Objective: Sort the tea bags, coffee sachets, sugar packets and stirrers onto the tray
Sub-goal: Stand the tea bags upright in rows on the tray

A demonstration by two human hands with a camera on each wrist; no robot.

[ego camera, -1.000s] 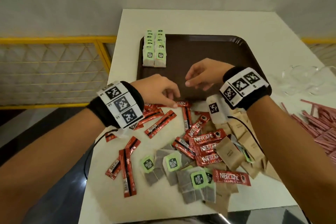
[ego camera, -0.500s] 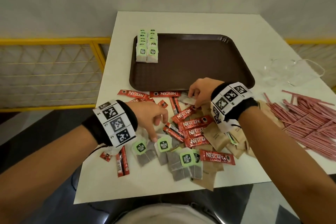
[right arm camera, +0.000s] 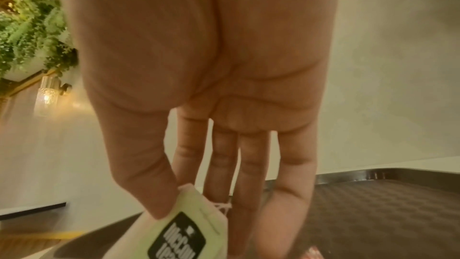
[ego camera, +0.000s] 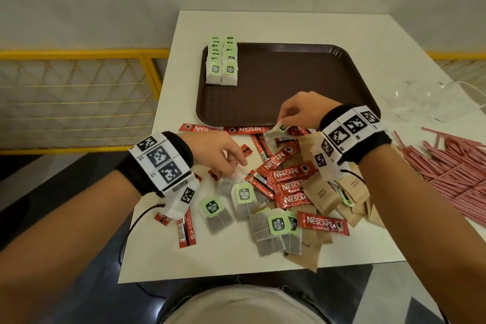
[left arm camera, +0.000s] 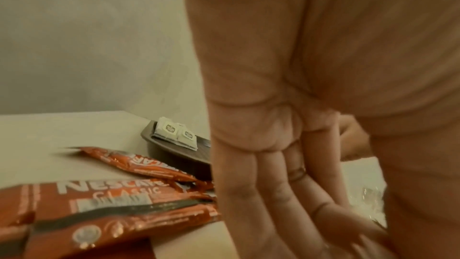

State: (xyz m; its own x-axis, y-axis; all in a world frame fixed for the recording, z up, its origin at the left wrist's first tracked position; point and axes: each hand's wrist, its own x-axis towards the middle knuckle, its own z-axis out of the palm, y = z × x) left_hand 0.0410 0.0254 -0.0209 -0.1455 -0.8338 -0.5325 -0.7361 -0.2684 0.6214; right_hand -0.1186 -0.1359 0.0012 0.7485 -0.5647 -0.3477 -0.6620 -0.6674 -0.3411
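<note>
A brown tray [ego camera: 289, 92] lies mid-table with two rows of green-tagged tea bags [ego camera: 222, 63] at its far left. Loose tea bags [ego camera: 268, 229], red coffee sachets [ego camera: 289, 184] and brown sugar packets [ego camera: 320, 194] are heaped in front of it. Pink stirrers [ego camera: 452, 166] lie to the right. My right hand [ego camera: 282, 119] pinches a tea bag [ego camera: 278, 130] over the tray's near edge; thumb and fingers of the right hand [right arm camera: 189, 204] hold that tea bag [right arm camera: 179, 233] by its tag end. My left hand [ego camera: 235, 167] reaches down and pinches the top of another tea bag [ego camera: 243, 192] in the heap.
A crumpled clear plastic bag [ego camera: 426, 105] lies right of the tray. A yellow railing [ego camera: 79, 55] runs left of the table. The wall stands behind the table's far edge. Most of the tray floor [right arm camera: 373, 204] is bare. Sachets [left arm camera: 112, 204] lie under my left wrist.
My right hand has lifted a tea bag from the heap up to the tray's near edge. My left hand has shifted slightly right onto the top of another tea bag.
</note>
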